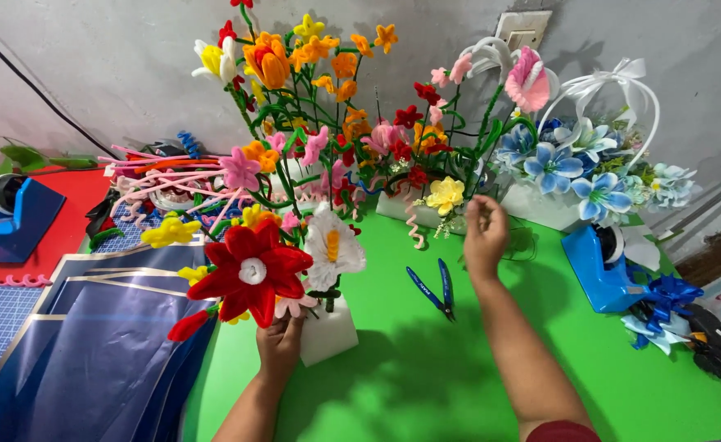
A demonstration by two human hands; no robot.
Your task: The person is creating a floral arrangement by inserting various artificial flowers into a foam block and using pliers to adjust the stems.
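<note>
A home craft corner for making pipe-cleaner flowers. The bench is covered in green sheet, with a red sheet at far left, against a bare grey plastered wall with a socket. Finished flowers in many colours crowd the far side, a blue bouquet sits in a white basket at right. Loose pipe cleaners lie far left, blue pliers in the middle, tape dispensers at both ends, dark blue wrapping sheets near left
</note>
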